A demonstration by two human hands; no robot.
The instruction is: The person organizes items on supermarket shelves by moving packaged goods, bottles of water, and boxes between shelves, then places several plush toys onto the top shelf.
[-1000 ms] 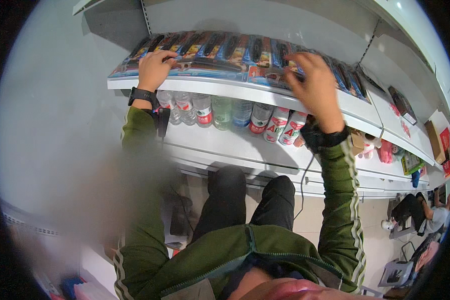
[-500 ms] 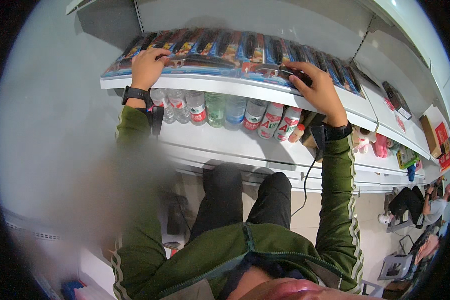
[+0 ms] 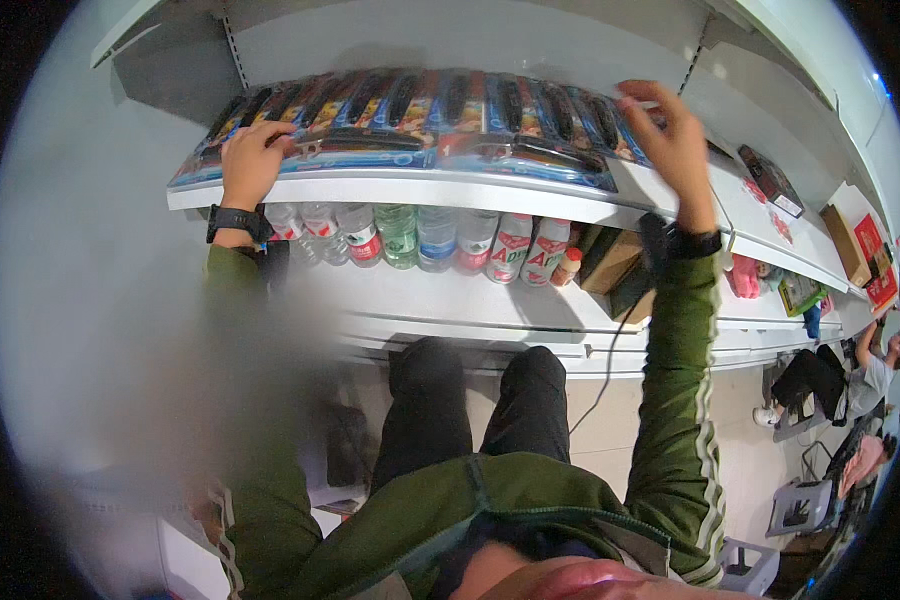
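Blister-carded kitchen tools with black handles (image 3: 455, 100) stand in a row along a white shelf (image 3: 390, 190). Their exact kind is hard to make out. In front of that row two more packs lie lengthwise, end to end: a left one (image 3: 360, 143) and a right one (image 3: 540, 157). My left hand (image 3: 254, 163) rests its fingers at the outer end of the left pack, gripping nothing I can see. Raised over the row's right end is my right hand (image 3: 675, 135), fingers bent and apart, holding nothing. It partly hides the packs behind it.
Several drink bottles (image 3: 398, 237) and white-and-red cans (image 3: 510, 247) line the lower shelf, beside brown boxes (image 3: 610, 262). A dark box (image 3: 770, 180) lies on the adjoining shelf at right. A cable (image 3: 610, 385) hangs below my right wrist. Another person (image 3: 860, 385) sits far right.
My right hand has let go of the right front pack and lifted away to the right. My left hand stays at the left pack's end. The whole view has shifted slightly.
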